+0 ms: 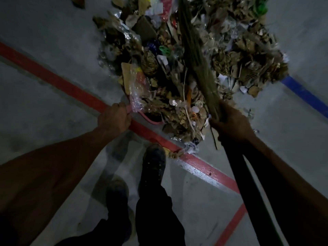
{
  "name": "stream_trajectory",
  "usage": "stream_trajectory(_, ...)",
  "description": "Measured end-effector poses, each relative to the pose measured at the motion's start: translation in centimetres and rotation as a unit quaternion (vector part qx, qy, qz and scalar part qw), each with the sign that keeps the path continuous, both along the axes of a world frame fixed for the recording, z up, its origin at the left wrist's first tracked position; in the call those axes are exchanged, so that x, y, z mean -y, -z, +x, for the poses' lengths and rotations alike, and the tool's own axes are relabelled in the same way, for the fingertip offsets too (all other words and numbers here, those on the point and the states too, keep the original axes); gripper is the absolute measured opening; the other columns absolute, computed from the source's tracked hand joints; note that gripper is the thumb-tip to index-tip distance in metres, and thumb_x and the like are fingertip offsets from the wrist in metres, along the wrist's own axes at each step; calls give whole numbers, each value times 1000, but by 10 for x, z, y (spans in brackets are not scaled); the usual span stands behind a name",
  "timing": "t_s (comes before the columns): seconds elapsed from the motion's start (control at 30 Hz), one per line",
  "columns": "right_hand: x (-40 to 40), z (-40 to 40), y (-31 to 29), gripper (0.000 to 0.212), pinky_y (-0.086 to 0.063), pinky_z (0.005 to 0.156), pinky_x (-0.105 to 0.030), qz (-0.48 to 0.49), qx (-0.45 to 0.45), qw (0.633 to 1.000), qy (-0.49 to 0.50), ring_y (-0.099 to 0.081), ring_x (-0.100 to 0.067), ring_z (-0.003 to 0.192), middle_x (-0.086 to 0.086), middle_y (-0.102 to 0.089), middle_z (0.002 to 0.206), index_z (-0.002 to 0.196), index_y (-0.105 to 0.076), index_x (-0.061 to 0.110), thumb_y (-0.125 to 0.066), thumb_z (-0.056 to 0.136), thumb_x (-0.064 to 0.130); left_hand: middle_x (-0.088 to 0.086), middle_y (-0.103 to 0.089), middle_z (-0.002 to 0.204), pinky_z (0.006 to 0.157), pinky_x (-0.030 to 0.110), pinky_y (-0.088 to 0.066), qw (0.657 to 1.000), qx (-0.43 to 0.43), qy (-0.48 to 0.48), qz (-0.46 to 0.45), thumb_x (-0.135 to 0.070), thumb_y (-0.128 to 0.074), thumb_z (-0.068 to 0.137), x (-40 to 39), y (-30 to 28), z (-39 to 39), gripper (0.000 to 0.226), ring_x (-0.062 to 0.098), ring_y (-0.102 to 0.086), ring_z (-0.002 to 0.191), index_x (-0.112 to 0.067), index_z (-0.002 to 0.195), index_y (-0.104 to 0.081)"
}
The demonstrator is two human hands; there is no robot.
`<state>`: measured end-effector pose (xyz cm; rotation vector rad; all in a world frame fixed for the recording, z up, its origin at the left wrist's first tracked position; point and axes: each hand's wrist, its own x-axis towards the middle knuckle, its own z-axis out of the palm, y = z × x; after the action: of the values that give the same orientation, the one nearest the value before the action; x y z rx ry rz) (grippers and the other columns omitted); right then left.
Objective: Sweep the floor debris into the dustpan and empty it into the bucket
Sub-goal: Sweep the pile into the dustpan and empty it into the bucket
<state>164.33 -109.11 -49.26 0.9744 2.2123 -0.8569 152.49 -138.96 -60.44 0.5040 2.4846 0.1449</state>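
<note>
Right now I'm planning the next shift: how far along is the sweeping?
Early. Done: the debris pile is gathered on the floor. In hand: the left hand grips the pink dustpan, already loaded, while the right hand holds the broom. Left: most of the pile; no bucket in view.

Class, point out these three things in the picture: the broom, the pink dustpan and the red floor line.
broom [204,75], head view, on its straw bristles.
pink dustpan [152,121], head view, on its near rim.
red floor line [58,82], head view, on its bare stretch left of the debris.
</note>
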Motion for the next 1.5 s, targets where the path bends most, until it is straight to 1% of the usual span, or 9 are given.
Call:
stream_trajectory(0.17,1,-35,22,48,-56,77,-47,-44,37,998,-39,-67,-36,80,-18,-65,106,131,-50,13,-67,86,21,24,-60,94,63,43,-46,997,-67,41,-14,-34,-52,95,-2,-5,4,35,42,-60,83,1,100,-55)
stream_trajectory(0.3,40,-33,40,44,-48,74,-36,-61,22,993,-96,-63,-37,97,-20,-64,112,123,-53,9,-66,86,28,22,-60,95,61,42,-46,993,-97,71,-10,-35,-48,97,-2,-9,8,37,41,-60,82,-1,107,-55)
stream_trajectory(0.53,62,-18,44,44,-43,68,-30,-94,-3,990,-102,-63,-33,97,-14,-66,112,126,-52,12,-67,87,26,20,-63,94,60,39,-46,990,-115,73,42,-38,-45,99,9,-15,18,44,38,-61,78,-2,124,-53)
stream_trajectory(0.67,70,-10,35,43,-50,77,-36,-97,-11,990,-102,-64,-33,98,-15,-66,111,123,-55,11,-68,84,25,20,-63,88,55,35,-40,985,-136,79,64,-37,-48,98,14,-29,24,40,38,-61,72,-1,112,-58)
stream_trajectory(0.77,79,-3,16,39,-43,68,-30,-94,-13,991,-96,-64,-32,93,-14,-66,104,119,-57,11,-66,84,24,21,-64,87,55,36,-42,985,-135,71,77,-39,-49,96,21,-50,29,41,37,-61,71,-1,106,-60)
stream_trajectory(0.87,87,5,-13,39,-41,67,-29,-89,-8,992,-90,-61,-31,88,-7,-58,97,122,-53,12,-64,85,22,20,-65,86,55,39,-47,985,-129,50,104,-39,-51,93,30,-79,35,41,37,-62,70,-1,104,-61)
stream_trajectory(1.0,99,18,-71,47,-57,72,-45,-89,-10,993,-74,-66,-35,82,-8,-64,101,128,-48,23,-63,84,25,18,-65,81,56,36,-47,984,-134,20,114,-36,-56,93,44,-125,50,36,35,-62,67,-2,101,-63)
stream_trajectory(1.1,114,29,-132,55,-55,72,-41,-87,-9,994,-66,-63,-31,76,-7,-61,102,138,-43,26,-62,88,33,18,-65,82,57,37,-48,986,-130,-7,107,-35,-55,94,57,-169,66,34,35,-62,69,-2,102,-64)
stream_trajectory(1.5,205,70,-373,67,-53,83,-45,-46,-52,988,-137,-64,-39,98,-15,-59,128,149,-32,25,-62,90,36,15,-65,91,60,40,-48,974,-166,-103,115,-39,-53,95,159,-400,115,29,37,-62,79,-12,104,-62)
